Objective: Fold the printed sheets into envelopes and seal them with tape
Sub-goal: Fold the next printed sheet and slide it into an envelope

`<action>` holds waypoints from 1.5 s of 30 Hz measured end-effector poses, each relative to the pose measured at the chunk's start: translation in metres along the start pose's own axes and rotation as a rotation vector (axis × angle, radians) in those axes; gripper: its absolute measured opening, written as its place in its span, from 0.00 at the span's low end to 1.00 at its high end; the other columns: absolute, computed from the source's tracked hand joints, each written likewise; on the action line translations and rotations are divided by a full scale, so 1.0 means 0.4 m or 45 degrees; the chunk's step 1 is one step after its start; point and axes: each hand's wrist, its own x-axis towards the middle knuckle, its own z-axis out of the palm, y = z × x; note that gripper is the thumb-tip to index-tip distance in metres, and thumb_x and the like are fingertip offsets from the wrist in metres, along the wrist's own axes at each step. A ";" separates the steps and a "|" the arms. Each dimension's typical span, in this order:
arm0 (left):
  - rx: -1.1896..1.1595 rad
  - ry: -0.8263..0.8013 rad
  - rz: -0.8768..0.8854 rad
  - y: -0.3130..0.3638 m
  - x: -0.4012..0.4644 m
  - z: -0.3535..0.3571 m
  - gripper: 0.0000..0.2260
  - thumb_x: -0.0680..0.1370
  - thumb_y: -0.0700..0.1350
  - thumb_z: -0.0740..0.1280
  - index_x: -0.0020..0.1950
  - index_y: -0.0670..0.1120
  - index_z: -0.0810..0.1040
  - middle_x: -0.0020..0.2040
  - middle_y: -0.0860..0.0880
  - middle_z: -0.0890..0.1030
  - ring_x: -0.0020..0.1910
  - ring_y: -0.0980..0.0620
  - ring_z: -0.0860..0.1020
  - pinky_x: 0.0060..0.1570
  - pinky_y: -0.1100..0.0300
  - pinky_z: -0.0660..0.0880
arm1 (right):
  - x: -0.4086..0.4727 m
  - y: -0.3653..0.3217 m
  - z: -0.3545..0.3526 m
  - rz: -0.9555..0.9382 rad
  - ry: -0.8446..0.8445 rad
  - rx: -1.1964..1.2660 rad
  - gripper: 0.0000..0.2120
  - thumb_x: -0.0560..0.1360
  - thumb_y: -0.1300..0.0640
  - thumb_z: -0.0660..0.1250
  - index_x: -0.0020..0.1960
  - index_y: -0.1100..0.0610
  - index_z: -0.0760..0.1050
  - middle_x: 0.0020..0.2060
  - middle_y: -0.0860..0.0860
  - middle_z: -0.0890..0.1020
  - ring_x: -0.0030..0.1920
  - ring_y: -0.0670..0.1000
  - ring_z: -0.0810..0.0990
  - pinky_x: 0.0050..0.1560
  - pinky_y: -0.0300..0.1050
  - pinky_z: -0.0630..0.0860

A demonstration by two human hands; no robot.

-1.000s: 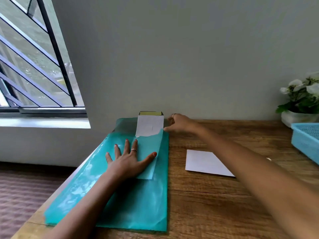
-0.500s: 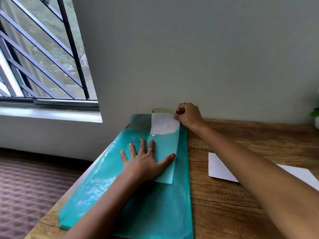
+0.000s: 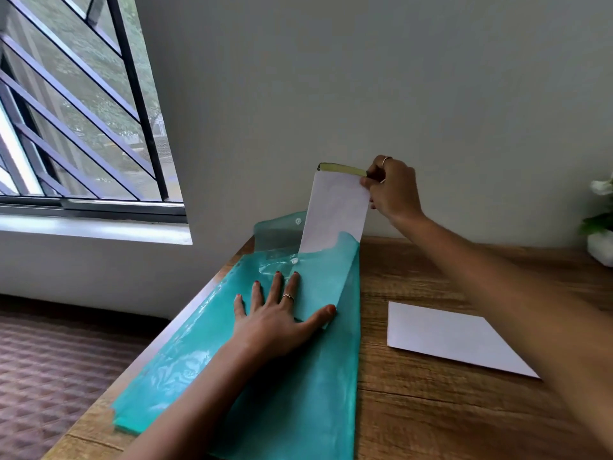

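Early in the task, it seems: a white sheet (image 3: pixel 335 214) is half out of the teal folder (image 3: pixel 298 376) on the counter (image 3: pixel 431 419), nothing visibly folded or taped. The right hand (image 3: pixel 393 187) pinches the sheet's top corner above the folder; the left hand (image 3: pixel 278 317) lies flat, fingers spread, pressing the folder. Another white sheet (image 3: pixel 454 338) lies right of the folder.

Left hand (image 3: pixel 278 322) lies flat, fingers spread, on a teal folder (image 3: pixel 298 376) at the left edge of a wooden table (image 3: pixel 431 419). Right hand (image 3: pixel 393 187) pinches the upper right corner of a white sheet (image 3: pixel 335 214), which stands half out of the folder's open top, its top edge yellow. A second white sheet (image 3: pixel 444 336) lies flat on the table, right of the folder. Window (image 3: pixel 73 104) at left; potted flowers (image 3: pixel 600 227) at far right.
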 end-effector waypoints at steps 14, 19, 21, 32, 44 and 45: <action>0.013 -0.028 0.007 -0.001 -0.003 -0.001 0.46 0.63 0.78 0.42 0.76 0.58 0.43 0.77 0.53 0.42 0.75 0.47 0.39 0.71 0.40 0.37 | -0.015 0.030 -0.279 0.416 0.509 0.515 0.06 0.76 0.66 0.63 0.44 0.60 0.67 0.37 0.54 0.76 0.22 0.45 0.79 0.29 0.39 0.79; -0.024 0.002 0.003 -0.002 -0.001 -0.004 0.45 0.64 0.77 0.44 0.76 0.57 0.44 0.77 0.52 0.43 0.76 0.46 0.42 0.72 0.41 0.39 | -0.185 0.024 -0.359 0.764 0.336 1.029 0.08 0.76 0.70 0.63 0.41 0.61 0.68 0.43 0.56 0.74 0.32 0.50 0.82 0.35 0.37 0.80; -0.070 0.058 -0.016 -0.002 0.005 -0.009 0.44 0.66 0.76 0.45 0.77 0.56 0.45 0.78 0.51 0.45 0.76 0.46 0.44 0.72 0.41 0.43 | -0.260 0.013 -0.386 0.868 0.265 1.141 0.06 0.76 0.71 0.62 0.44 0.62 0.69 0.45 0.59 0.75 0.39 0.54 0.83 0.38 0.37 0.81; -0.792 0.277 0.280 0.204 -0.123 -0.094 0.25 0.78 0.61 0.53 0.60 0.45 0.76 0.56 0.48 0.77 0.49 0.52 0.76 0.48 0.60 0.74 | -0.461 -0.044 -0.415 1.291 0.080 1.703 0.17 0.74 0.75 0.59 0.62 0.65 0.69 0.53 0.67 0.79 0.48 0.58 0.84 0.45 0.44 0.82; -1.710 -0.035 -0.026 0.323 -0.123 -0.044 0.11 0.80 0.44 0.60 0.59 0.40 0.74 0.51 0.45 0.82 0.46 0.48 0.82 0.43 0.58 0.78 | -0.494 -0.061 -0.408 1.034 -0.501 1.070 0.11 0.75 0.62 0.67 0.58 0.60 0.74 0.53 0.55 0.82 0.52 0.51 0.82 0.53 0.45 0.80; -1.699 -0.012 -0.056 0.314 -0.120 -0.049 0.10 0.80 0.44 0.61 0.58 0.41 0.74 0.50 0.46 0.82 0.46 0.49 0.82 0.41 0.58 0.78 | -0.483 -0.050 -0.421 0.907 -0.549 0.849 0.09 0.75 0.59 0.67 0.56 0.58 0.76 0.52 0.53 0.82 0.53 0.49 0.81 0.55 0.45 0.79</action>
